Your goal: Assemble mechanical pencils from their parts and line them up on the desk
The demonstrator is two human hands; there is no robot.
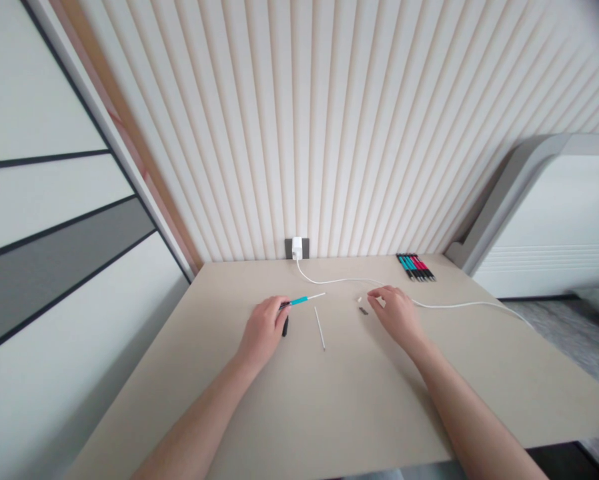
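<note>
My left hand is closed on a teal pen body, from whose right end a thin white refill sticks out. Just below those fingers a black pen part is visible, partly hidden by the hand. Between my hands a separate white refill lies on the table. My right hand has its thumb and forefinger close together above the table; whatever is between them is too small to make out. Left of its fingertips lie a small white piece and a small dark piece.
Several teal, red and black pens lie in a row at the back right of the beige table. A white charger is plugged in at the ribbed wall, and its white cable runs across the table behind my right hand.
</note>
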